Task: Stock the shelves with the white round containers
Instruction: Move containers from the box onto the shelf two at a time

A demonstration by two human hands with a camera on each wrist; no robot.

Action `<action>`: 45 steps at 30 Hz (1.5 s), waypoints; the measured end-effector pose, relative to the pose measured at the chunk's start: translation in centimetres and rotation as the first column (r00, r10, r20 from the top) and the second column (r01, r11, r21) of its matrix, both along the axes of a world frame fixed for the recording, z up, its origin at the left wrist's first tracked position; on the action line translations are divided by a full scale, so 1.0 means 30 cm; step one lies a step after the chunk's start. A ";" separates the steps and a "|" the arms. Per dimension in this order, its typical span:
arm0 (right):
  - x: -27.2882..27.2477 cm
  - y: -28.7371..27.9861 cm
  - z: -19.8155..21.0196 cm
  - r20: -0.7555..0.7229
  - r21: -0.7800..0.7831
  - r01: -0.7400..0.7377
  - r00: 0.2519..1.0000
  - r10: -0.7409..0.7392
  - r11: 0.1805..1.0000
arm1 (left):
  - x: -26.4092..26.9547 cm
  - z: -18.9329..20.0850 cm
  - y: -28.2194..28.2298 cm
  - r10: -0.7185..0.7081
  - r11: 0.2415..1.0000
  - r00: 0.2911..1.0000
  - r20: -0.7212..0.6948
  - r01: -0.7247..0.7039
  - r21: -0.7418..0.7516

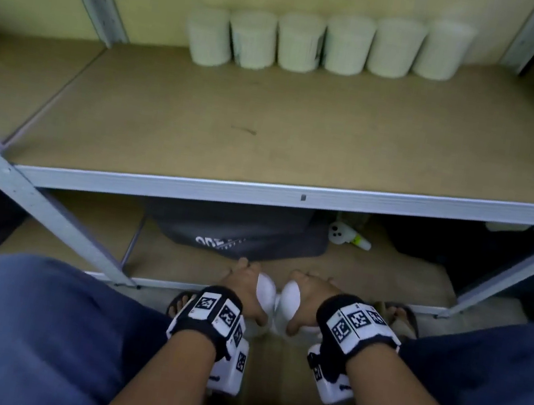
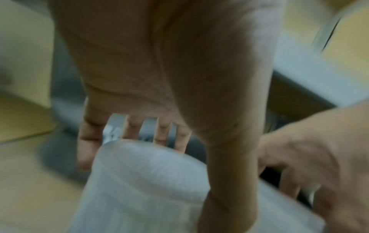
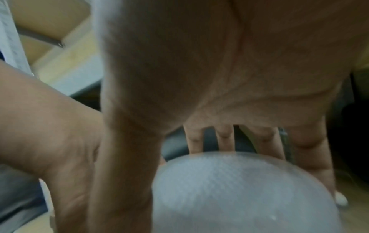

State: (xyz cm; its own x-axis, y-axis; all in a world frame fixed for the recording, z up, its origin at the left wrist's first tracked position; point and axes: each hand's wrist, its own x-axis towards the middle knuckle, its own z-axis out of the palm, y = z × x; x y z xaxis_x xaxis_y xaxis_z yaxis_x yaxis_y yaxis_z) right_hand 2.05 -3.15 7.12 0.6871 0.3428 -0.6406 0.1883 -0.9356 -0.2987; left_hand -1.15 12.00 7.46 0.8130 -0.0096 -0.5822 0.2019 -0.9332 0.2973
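Several white round containers [image 1: 299, 46] stand in a row at the back of the upper shelf [image 1: 270, 126]. Low down between my knees, my left hand [image 1: 245, 289] grips a white round container [image 1: 265, 294] from above, thumb on the near side and fingers over the far side. My right hand [image 1: 308, 300] grips a second white container [image 1: 290, 301] right beside it the same way. In the left wrist view the fingers [image 2: 159, 134] wrap the container [image 2: 143, 181]. In the right wrist view the fingers [image 3: 225, 138] curl over the container's [image 3: 239, 189] top.
Grey metal shelf posts [image 1: 33, 202] and the front rail [image 1: 294, 196] frame the shelves. On the lower shelf lie a dark bag [image 1: 236, 236] and a small white gadget [image 1: 340, 234]. My blue-clad knees [image 1: 32, 323] and sandalled feet flank the hands.
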 end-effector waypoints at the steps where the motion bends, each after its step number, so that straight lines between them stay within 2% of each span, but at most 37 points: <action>1: 0.002 -0.007 0.037 0.014 -0.012 0.008 1.000 -0.008 1.000 | 0.007 0.042 0.000 0.012 1.000 1.000 0.010 -0.012 -0.009; 7: 0.003 -0.045 0.288 0.113 -0.003 0.012 0.994 -0.011 1.000 | 0.016 0.262 -0.012 0.013 0.998 0.976 0.219 0.003 -0.070; 15: -0.083 -0.138 0.631 0.335 0.161 0.042 0.938 -0.095 0.986 | -0.028 0.572 -0.002 -0.035 0.984 0.899 0.437 0.108 -0.143; 23: -0.024 -0.175 0.818 0.488 0.378 0.039 0.841 -0.235 0.925 | 0.030 0.781 0.013 0.030 0.980 0.806 0.591 0.093 -0.176; 26: 0.027 -0.182 0.851 0.519 0.413 0.033 0.813 -0.265 0.910 | 0.072 0.826 0.008 0.036 0.982 0.787 0.616 0.086 -0.169; 30: 0.108 -0.183 0.850 0.513 0.432 0.065 0.803 -0.304 0.899 | 0.141 0.828 0.004 0.037 0.982 0.796 0.604 0.081 -0.168; 37: 0.239 -0.172 0.781 0.459 0.387 0.121 0.834 -0.305 0.914 | 0.249 0.763 -0.002 0.037 0.984 0.855 0.517 0.060 -0.169; 45: 0.249 -0.177 0.746 0.466 0.365 0.094 0.843 -0.269 0.926 | 0.282 0.747 0.004 -0.008 0.983 0.864 0.504 0.100 -0.156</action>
State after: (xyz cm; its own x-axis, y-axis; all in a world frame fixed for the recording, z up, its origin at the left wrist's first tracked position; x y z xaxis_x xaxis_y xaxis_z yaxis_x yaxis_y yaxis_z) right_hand 9.53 -8.46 29.51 0.9509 0.3012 -0.0714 0.2285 -0.8386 -0.4944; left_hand 7.31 12.11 29.86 0.9888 -0.1238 -0.0837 -0.0657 -0.8634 0.5002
